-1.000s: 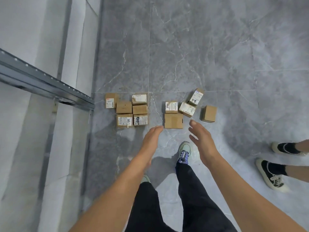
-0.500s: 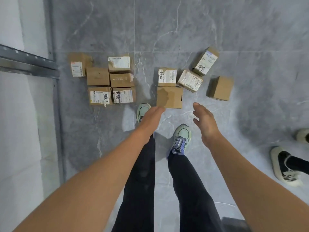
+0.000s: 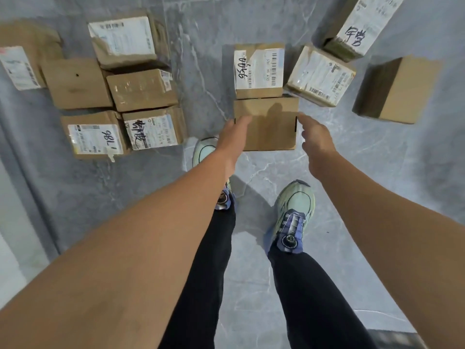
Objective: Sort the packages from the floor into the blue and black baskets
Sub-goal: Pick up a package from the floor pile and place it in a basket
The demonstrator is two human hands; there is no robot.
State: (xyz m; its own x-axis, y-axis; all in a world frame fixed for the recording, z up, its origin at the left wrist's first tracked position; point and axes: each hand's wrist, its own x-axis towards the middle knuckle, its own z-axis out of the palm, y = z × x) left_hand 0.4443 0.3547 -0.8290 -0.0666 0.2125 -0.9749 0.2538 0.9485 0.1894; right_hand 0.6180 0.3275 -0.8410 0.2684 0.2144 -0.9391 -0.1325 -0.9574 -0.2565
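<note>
left hand (image 3: 232, 137): fingers out straight and together, tips over the near left corner of the plain box (image 3: 269, 127), holding nothing.
right hand (image 3: 315, 139): fingers loosely parted and a little bent, index tip at that box's right edge, also holding nothing.
contact: from here i can't tell whether either hand actually touches the cardboard.
plain box: flat on the grey floor (image 3: 377, 159), right between the two hands, bare top with no label, just ahead of the left shoe (image 3: 203, 149).
behind it: the 9500 box (image 3: 259, 69) sits against its far edge, white label up.
right side: i see a tilted labelled box (image 3: 319, 76) just beside the 9500 box, a handwritten box (image 3: 357, 26) past that, and a bare brown box (image 3: 400, 91) standing apart.
left side: six boxes packed close, among them the 186 box (image 3: 94, 134) and the scribbled box (image 3: 153, 129) nearest, side by side.
below: right shoe (image 3: 294, 212) green and purple, black trousers (image 3: 309, 285), both arms stretched forward.
</note>
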